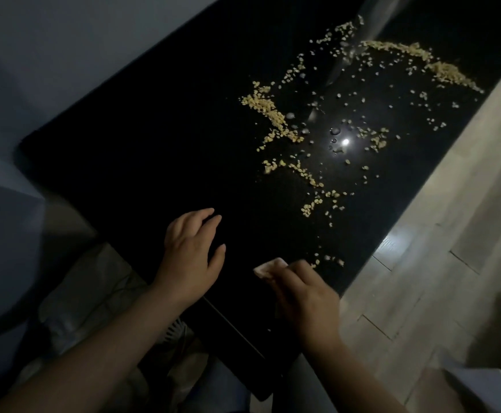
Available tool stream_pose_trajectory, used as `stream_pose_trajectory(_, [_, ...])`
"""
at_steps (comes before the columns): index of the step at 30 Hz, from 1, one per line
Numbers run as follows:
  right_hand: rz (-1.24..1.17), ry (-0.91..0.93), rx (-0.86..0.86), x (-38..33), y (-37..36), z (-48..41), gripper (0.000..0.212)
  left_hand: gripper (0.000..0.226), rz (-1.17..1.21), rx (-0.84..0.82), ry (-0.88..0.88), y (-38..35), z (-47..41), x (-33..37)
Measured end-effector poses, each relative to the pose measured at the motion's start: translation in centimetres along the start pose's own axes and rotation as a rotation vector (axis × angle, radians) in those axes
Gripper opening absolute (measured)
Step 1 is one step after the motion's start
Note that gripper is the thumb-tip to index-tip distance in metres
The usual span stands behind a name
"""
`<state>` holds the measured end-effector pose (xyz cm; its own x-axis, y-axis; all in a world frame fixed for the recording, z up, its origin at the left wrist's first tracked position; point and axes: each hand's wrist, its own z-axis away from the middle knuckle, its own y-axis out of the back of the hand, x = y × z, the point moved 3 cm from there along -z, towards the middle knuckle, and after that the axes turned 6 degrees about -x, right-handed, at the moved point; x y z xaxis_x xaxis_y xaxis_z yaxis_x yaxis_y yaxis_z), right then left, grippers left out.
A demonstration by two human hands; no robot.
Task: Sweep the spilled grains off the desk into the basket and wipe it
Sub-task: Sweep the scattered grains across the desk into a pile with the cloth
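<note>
Hands poised at the lower edge of a black bench [124, 144]: the left hand [191, 257] lies flat, fingers [204, 217] loosely spread, holding nothing; the right hand [306, 296] grips a pale cloth [268, 268]. Spilled grains [273, 114] scatter across the upper right, some close to the edge above the wooden floor [452, 219]. A rightward stroke would likely tip them overboard; no basket shows plainly.

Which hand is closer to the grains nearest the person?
Right. The right hand, gripping a cloth, lies right beside those grains; the left hand is farther left, apart from them.
</note>
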<state>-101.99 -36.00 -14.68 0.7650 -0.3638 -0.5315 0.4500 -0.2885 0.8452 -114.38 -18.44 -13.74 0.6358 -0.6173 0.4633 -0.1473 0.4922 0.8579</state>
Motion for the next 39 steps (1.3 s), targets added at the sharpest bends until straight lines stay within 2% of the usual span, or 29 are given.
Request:
stream_pose_trajectory(4, [0.046, 0.077, 0.044, 2.2, 0.2, -1.4, 0.026, 0.055, -0.029, -0.002, -0.032, -0.8, -0.5, 0.9])
stream_pose_trajectory(8, [0.083, -0.008, 0.094, 6.8, 2.4, -5.2, 0.024, 0.054, -0.017, -0.010, -0.035, -1.0, -1.0, 1.7])
stream_pose_trajectory(12, [0.094, -0.070, 0.108, 10.0, 4.9, -9.8, 0.034, 0.050, -0.022, 0.001, -0.030, -0.9, -1.5, 2.2])
stream_pose_trajectory(17, [-0.034, -0.039, 0.131, 5.6, 5.6, -7.6, 0.019, 0.052, -0.022, 0.025, 0.004, -0.6, -2.2, 2.3])
stream_pose_trajectory(22, [-0.105, 0.049, -0.081, 3.0, 0.6, -3.7, 0.025, 0.042, -0.050, 0.061, 0.055, -1.1, -2.6, 2.2])
stream_pose_trajectory(28, [0.026, 0.065, 0.033, 6.8, 1.9, -8.7, 0.031, 0.052, -0.060, 0.066, 0.091, -1.2, -3.0, 2.4])
stream_pose_trajectory(32, [0.123, -0.035, 0.092, 11.6, 4.9, -14.3, 0.021, 0.047, -0.057, 0.070, 0.125, -1.1, -3.3, 2.6])
stream_pose_trajectory(36, [0.020, -0.009, 0.112, 11.1, 6.8, -15.7, 0.027, 0.047, -0.081, 0.063, 0.146, -1.0, -3.6, 2.8])
stream_pose_trajectory(39, [-0.051, 0.057, 0.088, 8.3, 6.6, -12.2, 0.017, 0.047, -0.092, 0.060, 0.164, -1.1, -3.7, 3.0])
